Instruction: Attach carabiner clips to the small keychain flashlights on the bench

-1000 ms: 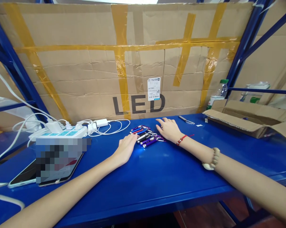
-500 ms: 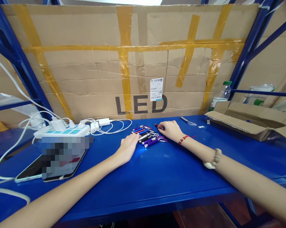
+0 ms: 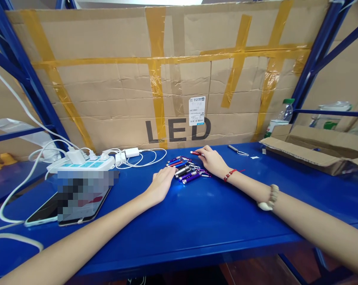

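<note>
Head view: the right hand (image 3: pixel 213 160), right of frame centre, grips a red penlight (image 3: pixel 196 153) in its fingers; one end of the penlight projects toward the left of the frame. A penlight cluster (image 3: pixel 183 171) lies at frame centre, between the two hands, with its clips toward the right; blue, black and purple bodies are visible. A bluish glow (image 3: pixel 181 186) shows on the blue worktop (image 3: pixel 202 233) at the near edge of the cluster. The left hand (image 3: pixel 160 185), left of the cluster, is palm down with its fingertips at the left ends of the penlights; whether it grips any of them cannot be told. A grey rod with a wire loop (image 3: pixel 233 149) lies behind and to the right of the right hand. An open carton (image 3: pixel 302 158) stands at centre right of the frame; a power strip (image 3: pixel 91 164) stands at centre left.
</note>
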{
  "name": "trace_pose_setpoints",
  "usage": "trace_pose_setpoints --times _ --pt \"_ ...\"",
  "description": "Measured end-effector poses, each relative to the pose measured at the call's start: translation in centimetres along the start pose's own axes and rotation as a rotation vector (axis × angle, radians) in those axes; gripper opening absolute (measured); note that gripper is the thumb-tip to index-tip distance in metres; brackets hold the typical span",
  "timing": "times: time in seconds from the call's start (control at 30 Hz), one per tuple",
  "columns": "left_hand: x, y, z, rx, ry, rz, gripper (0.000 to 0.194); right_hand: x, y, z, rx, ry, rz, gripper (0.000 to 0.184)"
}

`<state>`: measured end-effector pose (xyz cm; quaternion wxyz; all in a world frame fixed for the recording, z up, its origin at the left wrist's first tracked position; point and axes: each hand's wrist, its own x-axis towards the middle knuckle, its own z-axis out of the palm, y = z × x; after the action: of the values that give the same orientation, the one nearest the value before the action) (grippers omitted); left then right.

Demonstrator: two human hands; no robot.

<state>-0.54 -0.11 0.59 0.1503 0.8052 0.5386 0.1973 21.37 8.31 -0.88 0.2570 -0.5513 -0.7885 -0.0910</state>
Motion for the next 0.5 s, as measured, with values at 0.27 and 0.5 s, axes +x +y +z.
trace_pose_setpoints --times 0.27,0.5 --pt "-0.1 0.4 -0.3 0.004 -0.011 -0.006 0.049 -0.5 -1.7 -1.1 0.204 0.233 -0.12 0.027" --pt "-0.1 0.3 -0.2 0.021 -0.016 0.011 0.047 -1.5 -3.5 -2.0 0.136 0.228 -0.345 0.04"
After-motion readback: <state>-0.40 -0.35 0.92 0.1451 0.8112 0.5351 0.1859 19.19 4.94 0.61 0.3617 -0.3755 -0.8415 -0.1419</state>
